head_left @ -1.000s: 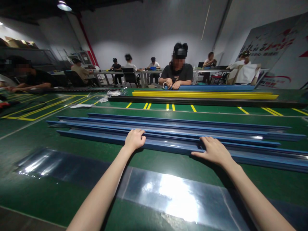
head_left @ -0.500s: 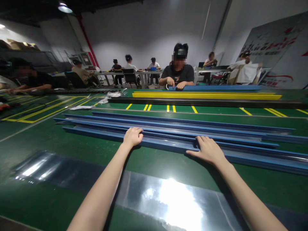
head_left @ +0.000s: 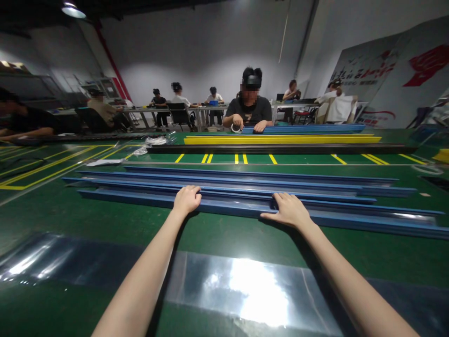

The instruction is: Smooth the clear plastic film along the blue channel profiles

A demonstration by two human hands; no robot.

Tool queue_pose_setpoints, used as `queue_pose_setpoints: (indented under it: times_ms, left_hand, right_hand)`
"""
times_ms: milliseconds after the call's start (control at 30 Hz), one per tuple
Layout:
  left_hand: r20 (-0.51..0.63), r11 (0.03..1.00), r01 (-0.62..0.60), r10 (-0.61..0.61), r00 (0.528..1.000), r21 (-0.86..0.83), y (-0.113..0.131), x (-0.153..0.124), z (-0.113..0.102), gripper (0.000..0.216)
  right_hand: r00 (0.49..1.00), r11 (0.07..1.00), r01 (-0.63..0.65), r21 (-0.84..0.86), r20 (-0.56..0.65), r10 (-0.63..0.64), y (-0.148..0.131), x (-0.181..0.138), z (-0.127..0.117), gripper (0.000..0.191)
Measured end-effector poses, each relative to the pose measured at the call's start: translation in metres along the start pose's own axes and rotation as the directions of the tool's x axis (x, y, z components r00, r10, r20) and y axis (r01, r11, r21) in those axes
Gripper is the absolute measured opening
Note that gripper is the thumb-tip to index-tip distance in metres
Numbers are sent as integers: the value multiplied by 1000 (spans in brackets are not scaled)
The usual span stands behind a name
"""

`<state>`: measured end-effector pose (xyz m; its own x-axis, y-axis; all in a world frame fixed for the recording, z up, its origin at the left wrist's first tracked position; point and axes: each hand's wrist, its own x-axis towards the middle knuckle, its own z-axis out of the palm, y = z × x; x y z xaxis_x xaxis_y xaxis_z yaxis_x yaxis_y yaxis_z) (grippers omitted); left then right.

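Several long blue U-shaped channels lie side by side across the green table, open side up. My left hand is closed over the front wall of the nearest blue channel, fingers curled over its upper edge. Farther right, my right hand grips the same channel, its fingers reaching inside and the thumb along the outer front wall. Just behind it lie the other blue channels, touching or nearly touching. Between my forearms and beyond them, a strip of clear plastic film lies flat and reflects the light.
Beyond the blue channels lie a long black strip and yellow strips. Across the table a co-worker holds a white ring near more blue strips. Crumpled clear plastic sits left of them. Yellow tape lines mark the table.
The camera view has turned to the right, so the scene sits farther left. Both hands keep their hold on the nearest blue channel, with little visible change in grip.
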<state>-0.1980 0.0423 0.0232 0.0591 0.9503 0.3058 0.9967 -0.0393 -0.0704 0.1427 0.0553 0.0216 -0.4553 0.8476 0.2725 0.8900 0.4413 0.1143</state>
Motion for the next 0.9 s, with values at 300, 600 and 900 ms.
queue_pose_setpoints:
  times_ms: [300,600,900]
  left_hand:
    - [0,1000,5,-5,1000,7,0,6,4,37]
    - [-3,1000,14,-14,1000,19,3,8,3,35]
    - [4,998,29,-29,1000,53,8,3,-1,32]
  right_hand:
    - [1000,1000,2,-2,23,-2,4,11,2,74]
    - [999,999,-34,-11,28,34,4,12,4,73]
    - [999,1000,-24,-17,26,25,6,8,4,73]
